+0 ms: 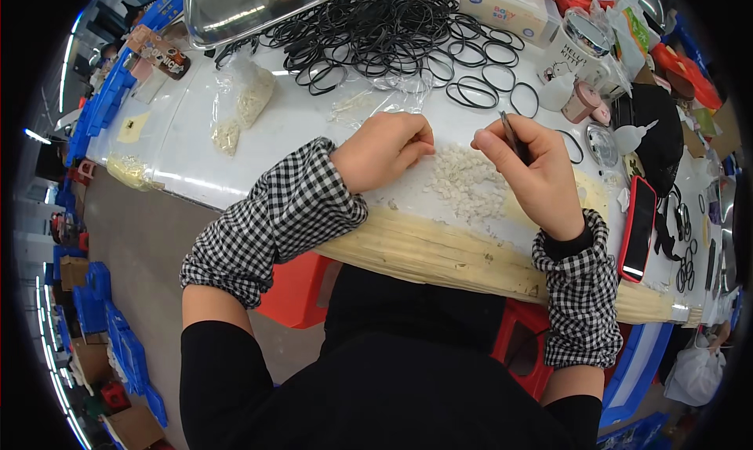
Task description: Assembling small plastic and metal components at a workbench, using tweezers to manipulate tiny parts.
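My right hand (537, 175) grips a pair of dark tweezers (514, 138) between thumb and fingers, above the right side of a heap of small whitish pieces (464, 185). At the heap's left edge is my left hand (384, 150), its fingers curled in and the tips pinched together. Whatever sits in that pinch is too small or hidden to make out. The heap is spread on the white table (306, 124) close to its front edge. Just beyond my left hand lies a clear plastic bag (376, 101) with a few pale bits in it.
A big tangle of black rings (369, 30) covers the table's back, beside a shiny metal tray (251, 10). Bagged pale pieces (249, 97) lie at left. Right stand a tissue pack (508, 9), a white cup (571, 58) and a red-cased phone (638, 229). Yellow tape (439, 242) lines the front edge.
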`<state>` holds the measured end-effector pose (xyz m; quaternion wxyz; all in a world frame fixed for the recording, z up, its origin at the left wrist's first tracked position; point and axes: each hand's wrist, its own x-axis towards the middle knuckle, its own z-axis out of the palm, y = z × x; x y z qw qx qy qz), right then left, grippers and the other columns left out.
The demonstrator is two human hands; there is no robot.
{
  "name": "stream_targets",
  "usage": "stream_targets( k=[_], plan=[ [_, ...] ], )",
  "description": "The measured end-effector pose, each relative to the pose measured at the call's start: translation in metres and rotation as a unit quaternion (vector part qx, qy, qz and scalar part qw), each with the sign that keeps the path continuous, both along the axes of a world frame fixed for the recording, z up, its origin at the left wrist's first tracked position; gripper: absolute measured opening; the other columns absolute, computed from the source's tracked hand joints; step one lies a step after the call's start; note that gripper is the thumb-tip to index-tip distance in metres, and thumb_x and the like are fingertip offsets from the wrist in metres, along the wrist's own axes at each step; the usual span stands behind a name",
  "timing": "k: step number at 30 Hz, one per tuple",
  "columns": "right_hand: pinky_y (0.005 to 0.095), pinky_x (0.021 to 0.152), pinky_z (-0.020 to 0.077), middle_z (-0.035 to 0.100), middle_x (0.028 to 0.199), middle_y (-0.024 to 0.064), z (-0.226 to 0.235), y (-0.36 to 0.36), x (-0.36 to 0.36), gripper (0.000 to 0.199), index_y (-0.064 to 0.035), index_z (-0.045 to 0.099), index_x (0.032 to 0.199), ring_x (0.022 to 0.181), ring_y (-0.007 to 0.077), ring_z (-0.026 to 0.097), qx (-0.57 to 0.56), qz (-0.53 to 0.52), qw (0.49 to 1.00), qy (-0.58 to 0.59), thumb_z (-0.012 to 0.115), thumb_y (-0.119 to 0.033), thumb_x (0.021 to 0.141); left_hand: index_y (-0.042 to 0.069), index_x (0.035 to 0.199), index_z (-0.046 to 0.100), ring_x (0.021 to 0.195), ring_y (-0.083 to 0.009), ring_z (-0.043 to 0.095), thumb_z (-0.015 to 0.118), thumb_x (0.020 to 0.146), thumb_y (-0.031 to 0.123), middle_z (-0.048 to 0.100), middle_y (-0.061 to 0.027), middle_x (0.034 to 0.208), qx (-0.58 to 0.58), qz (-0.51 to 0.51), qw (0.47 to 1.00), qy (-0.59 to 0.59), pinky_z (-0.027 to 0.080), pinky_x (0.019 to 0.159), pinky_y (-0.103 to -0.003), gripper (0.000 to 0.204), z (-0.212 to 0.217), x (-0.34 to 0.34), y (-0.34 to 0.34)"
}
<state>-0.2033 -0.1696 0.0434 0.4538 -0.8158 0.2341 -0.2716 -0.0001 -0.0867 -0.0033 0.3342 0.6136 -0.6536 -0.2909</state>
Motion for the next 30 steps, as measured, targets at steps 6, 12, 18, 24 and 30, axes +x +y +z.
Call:
stream_targets(
  k=[6,12,18,24,30],
  plan=[
    [0.0231,0.043,0.0285,0.058,0.063,0.004,0.003,0.008,0.007,0.013,0.0002,0.065,0.08,0.047,0.0069,0.038,-0.057,-0.048,0.997,0.022,0.068,-0.013,0.077,-0.008,0.101,0.059,0.086,-0.0175,0.066,0.059,0.087,0.001,0.065,-0.014,0.095,0.053,-0.011,0.914,0.403,0.055,0.076,-0.025,0.016,0.022,-0.008,-0.006],
    [0.0233,0.044,0.0319,0.058,0.068,0.0043,0.003,0.008,0.008,0.01,-0.0024,0.065,0.083,0.05,0.0106,0.046,-0.112,-0.094,0.989,0.008,0.069,-0.005,0.074,-0.008,0.109,0.053,0.087,-0.0183,0.066,0.056,0.088,-0.001,0.065,-0.0155,0.094,0.019,-0.026,0.894,0.447,0.055,0.078,-0.025,0.023,0.024,-0.015,-0.009],
    [0.0247,0.047,0.0394,0.058,0.073,0.0049,-0.008,0.011,0.011,0.014,-0.0027,0.064,0.083,0.057,0.0144,0.053,-0.117,-0.055,0.992,0.01,0.067,0.0,0.07,-0.004,0.103,0.049,0.086,-0.0179,0.066,0.055,0.088,-0.002,0.066,-0.0144,0.091,0.023,-0.022,0.891,0.452,0.056,0.074,-0.024,0.016,0.012,-0.014,0.0],
    [0.0243,0.047,0.0396,0.057,0.074,0.0054,-0.011,0.012,0.014,0.015,-0.0015,0.062,0.084,0.056,0.0141,0.052,-0.092,-0.066,0.993,0.033,0.067,0.0,0.069,-0.005,0.098,0.056,0.085,-0.017,0.066,0.056,0.089,0.001,0.066,-0.0148,0.093,0.11,0.01,0.865,0.489,0.056,0.074,-0.023,0.011,0.007,-0.014,0.0],
    [0.0227,0.045,0.037,0.056,0.073,0.0043,-0.01,0.012,0.015,0.016,-0.0017,0.06,0.084,0.056,0.0115,0.05,-0.077,-0.095,0.992,0.038,0.067,-0.001,0.069,-0.005,0.097,0.059,0.086,-0.0172,0.066,0.058,0.089,0.005,0.066,-0.0127,0.093,0.142,0.024,0.78,0.609,0.055,0.078,-0.022,0.013,0.002,-0.019,-0.003]
  ],
)
